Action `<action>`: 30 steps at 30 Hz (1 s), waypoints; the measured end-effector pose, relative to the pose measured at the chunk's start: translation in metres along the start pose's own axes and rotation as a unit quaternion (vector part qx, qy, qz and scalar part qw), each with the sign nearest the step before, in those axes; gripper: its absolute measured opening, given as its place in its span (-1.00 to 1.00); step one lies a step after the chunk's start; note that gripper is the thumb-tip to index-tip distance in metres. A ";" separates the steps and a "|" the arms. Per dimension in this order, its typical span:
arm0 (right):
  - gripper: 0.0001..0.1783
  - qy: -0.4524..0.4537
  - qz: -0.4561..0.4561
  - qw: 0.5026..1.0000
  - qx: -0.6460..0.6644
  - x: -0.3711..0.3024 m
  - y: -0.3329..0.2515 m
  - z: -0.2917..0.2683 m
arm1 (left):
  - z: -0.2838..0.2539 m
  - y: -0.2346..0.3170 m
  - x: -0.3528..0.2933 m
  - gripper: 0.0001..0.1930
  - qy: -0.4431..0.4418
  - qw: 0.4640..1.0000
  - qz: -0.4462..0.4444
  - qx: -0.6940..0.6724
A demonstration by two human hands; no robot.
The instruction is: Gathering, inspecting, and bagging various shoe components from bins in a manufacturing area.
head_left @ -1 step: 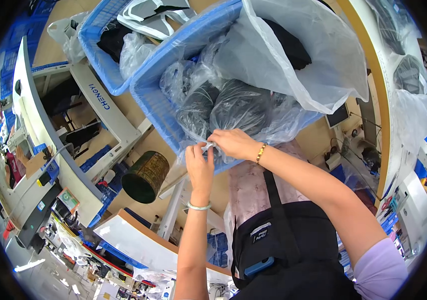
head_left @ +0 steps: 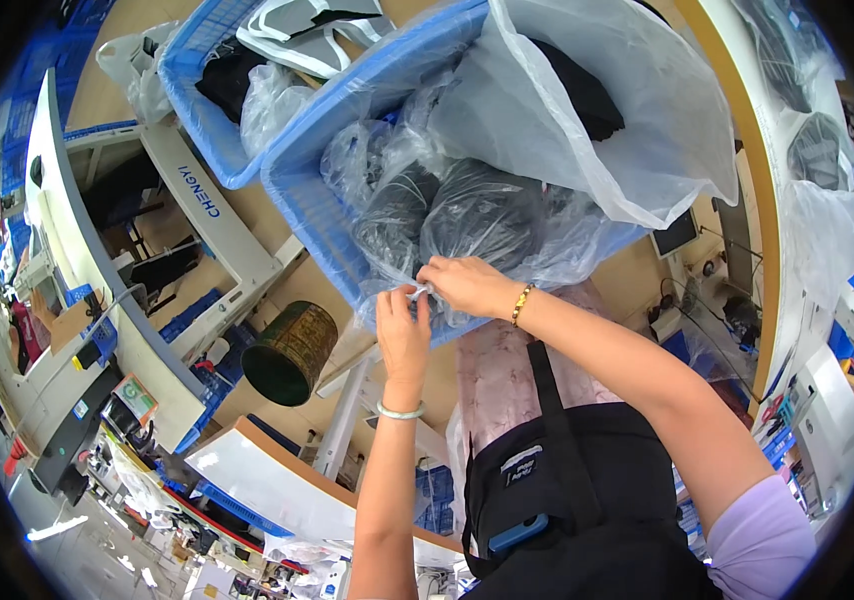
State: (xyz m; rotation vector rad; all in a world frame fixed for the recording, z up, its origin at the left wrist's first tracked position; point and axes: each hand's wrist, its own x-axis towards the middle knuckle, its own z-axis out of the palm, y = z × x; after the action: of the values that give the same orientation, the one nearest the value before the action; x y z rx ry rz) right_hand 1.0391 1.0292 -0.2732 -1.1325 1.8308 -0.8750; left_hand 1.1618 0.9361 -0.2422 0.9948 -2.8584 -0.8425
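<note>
A clear plastic bag with dark, soft-looking contents lies in a blue crate, toward its near side. At the near rim, both my hands pinch a gathered, twisted end of this thin plastic. My left hand, with a pale bangle on its wrist, has thumb and fingers closed at the twist. From the right, my right hand presses its fingertips together on the same gather; a gold bracelet is on that wrist. The fingers partly hide the pinched plastic, so I cannot tell whether it is knotted.
A large translucent white bag stands open in the crate's far right, with a black piece inside. Another blue crate is at the far left. A dark round bin stands on the floor near my left hand. White tables flank the left.
</note>
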 end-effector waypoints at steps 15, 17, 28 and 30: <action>-0.72 -0.020 0.095 0.992 0.078 0.007 0.013 -0.004 | 0.014 0.003 0.001 -0.81 -0.015 0.982 -0.077 -0.173; -0.72 -0.013 0.092 0.992 0.086 0.006 0.015 -0.003 | 0.019 0.005 0.003 -0.80 -0.008 0.972 -0.112 -0.209; -0.80 -0.090 0.166 0.958 0.214 0.002 -0.001 -0.025 | 0.041 -0.007 0.004 -0.77 -0.040 0.769 -0.369 -0.521; -0.81 -0.021 0.010 1.000 0.005 0.003 0.016 -0.015 | 0.038 0.000 0.007 -0.79 -0.037 0.798 -0.357 -0.484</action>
State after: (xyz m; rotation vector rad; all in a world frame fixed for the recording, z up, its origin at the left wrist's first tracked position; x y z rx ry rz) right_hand 1.0189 1.0342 -0.2805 -1.1160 1.7986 -0.8430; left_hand 1.1502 0.9506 -0.2758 1.7572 -1.4961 -2.0622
